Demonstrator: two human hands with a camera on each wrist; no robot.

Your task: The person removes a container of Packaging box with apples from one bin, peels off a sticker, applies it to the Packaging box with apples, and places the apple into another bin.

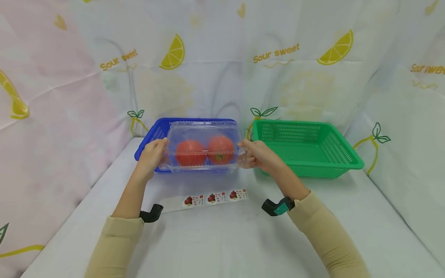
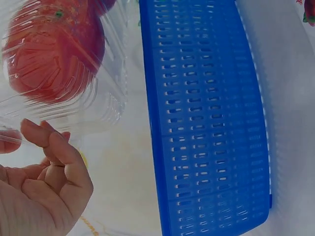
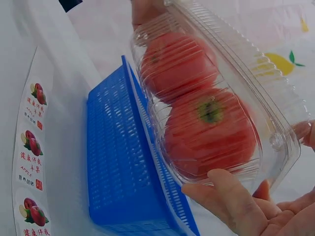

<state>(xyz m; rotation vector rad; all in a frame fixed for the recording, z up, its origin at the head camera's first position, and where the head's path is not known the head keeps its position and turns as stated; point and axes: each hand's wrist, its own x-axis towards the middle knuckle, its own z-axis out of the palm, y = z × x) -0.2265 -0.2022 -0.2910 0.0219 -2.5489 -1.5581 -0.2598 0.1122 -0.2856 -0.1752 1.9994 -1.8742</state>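
A clear plastic clamshell box with two round red fruits inside is held up in front of the blue basket. My left hand grips its left end, and my right hand holds the right end. In the right wrist view, a green stem hollow shows on the nearer fruit, behind the ribbed plastic. Curled fingers of the left hand sit at the box's end in the left wrist view. The lid lies over the fruits.
To the right stands a green basket with slotted walls. A strip of apple stickers lies on the white table, nearer than the baskets. Printed cloth hangs behind and at both sides.
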